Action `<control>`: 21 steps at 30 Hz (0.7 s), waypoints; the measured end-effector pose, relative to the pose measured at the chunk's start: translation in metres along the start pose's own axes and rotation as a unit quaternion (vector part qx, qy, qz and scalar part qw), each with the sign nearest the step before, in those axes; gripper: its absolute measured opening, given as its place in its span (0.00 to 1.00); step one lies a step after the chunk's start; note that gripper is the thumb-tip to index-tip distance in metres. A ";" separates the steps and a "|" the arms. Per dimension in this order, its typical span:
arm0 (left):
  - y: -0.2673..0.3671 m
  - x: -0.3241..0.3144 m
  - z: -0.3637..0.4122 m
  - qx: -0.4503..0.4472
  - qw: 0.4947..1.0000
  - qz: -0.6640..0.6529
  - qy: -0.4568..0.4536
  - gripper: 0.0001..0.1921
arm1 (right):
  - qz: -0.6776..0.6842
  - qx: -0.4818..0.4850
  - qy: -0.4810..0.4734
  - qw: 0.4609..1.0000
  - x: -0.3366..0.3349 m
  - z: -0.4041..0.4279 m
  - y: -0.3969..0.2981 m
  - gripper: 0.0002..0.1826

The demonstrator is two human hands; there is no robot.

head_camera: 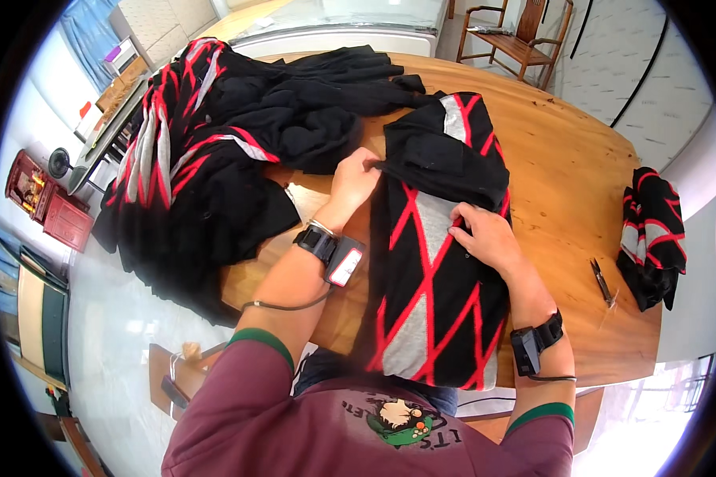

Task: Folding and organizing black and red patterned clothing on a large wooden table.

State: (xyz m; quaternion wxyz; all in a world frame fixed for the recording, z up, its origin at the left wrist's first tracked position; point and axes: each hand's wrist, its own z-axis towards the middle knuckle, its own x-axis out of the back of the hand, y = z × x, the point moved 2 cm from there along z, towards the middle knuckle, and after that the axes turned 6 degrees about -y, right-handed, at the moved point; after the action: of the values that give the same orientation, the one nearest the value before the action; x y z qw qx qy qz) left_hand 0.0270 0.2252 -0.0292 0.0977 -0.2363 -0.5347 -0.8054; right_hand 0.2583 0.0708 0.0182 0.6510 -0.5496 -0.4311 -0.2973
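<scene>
A black knit garment (447, 274) with red and grey diamond patterns lies lengthwise in front of me, its near end at the table's edge. A plain black part is folded over its upper half. My left hand (356, 176) pinches the left edge of that black part between thumb and fingers. On the patterned front, my right hand (483, 232) has its thumb and fingers closed at a red line beside a grey patch; whether cloth is pinched there is hard to tell. Both wrists wear black strapped devices.
A heap of similar black, red and grey garments (215, 161) covers the left of the wooden table (561, 179) and hangs over its edge. Thread snips (601, 282) lie at right, near a folded patterned garment (653, 232). A wooden armchair (522, 45) stands beyond the table.
</scene>
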 end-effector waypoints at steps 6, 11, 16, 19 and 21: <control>0.070 0.010 -0.023 -0.018 0.982 0.185 0.030 0.09 | 0.001 -0.002 -0.001 1.000 -0.001 -0.002 0.004 0.12; 0.074 -0.001 -0.032 0.062 0.952 0.274 -0.118 0.16 | -0.009 0.018 0.014 1.000 -0.003 -0.003 0.006 0.12; 0.051 -0.004 -0.028 0.021 0.967 0.243 -0.077 0.15 | -0.007 0.022 0.014 1.000 -0.004 -0.002 0.005 0.12; 0.044 0.010 -0.019 -0.033 0.950 0.307 0.041 0.09 | -0.025 0.006 0.016 1.000 -0.002 -0.003 0.001 0.13; 0.031 0.017 -0.015 0.014 0.937 0.349 0.006 0.08 | -0.043 -0.008 0.019 0.999 -0.003 -0.004 -0.001 0.13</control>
State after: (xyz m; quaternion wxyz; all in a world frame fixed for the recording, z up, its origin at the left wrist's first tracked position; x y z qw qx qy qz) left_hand 0.0208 0.2011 -0.0004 0.3794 -0.4018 -0.4290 -0.7145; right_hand 0.2573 0.0662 0.0164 0.6412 -0.5298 -0.4393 -0.3394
